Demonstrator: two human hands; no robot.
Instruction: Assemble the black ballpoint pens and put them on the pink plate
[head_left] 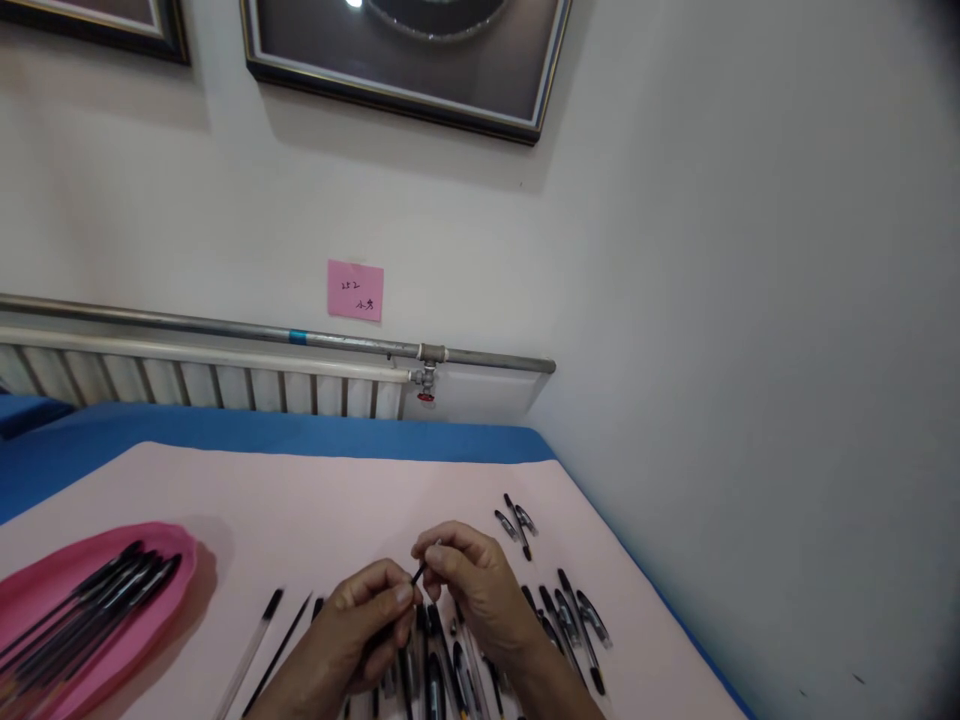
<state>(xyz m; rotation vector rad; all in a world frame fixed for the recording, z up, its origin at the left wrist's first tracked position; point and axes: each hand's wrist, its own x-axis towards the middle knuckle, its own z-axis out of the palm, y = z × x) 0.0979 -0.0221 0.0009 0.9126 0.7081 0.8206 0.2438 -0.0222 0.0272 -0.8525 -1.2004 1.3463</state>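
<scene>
Covering a blue surface (300,435), a smooth pale-pink sheet (300,500) is topped by a rounded pink tray (178,537). Right of the tray, the left hand (367,610) and right hand (476,590) are narrowly pinched around one item. Clear-barrelled, black-ended pens (257,638) and transparent caps (593,617) are scattered right of the tray. Above and right of the tray, a pink paper note (355,291) is handwritten "252", the lower characters unclear. Right of the tray, a thin black rod (418,574) is held between the hands, its long axis slanted up toward the right hand.
</scene>
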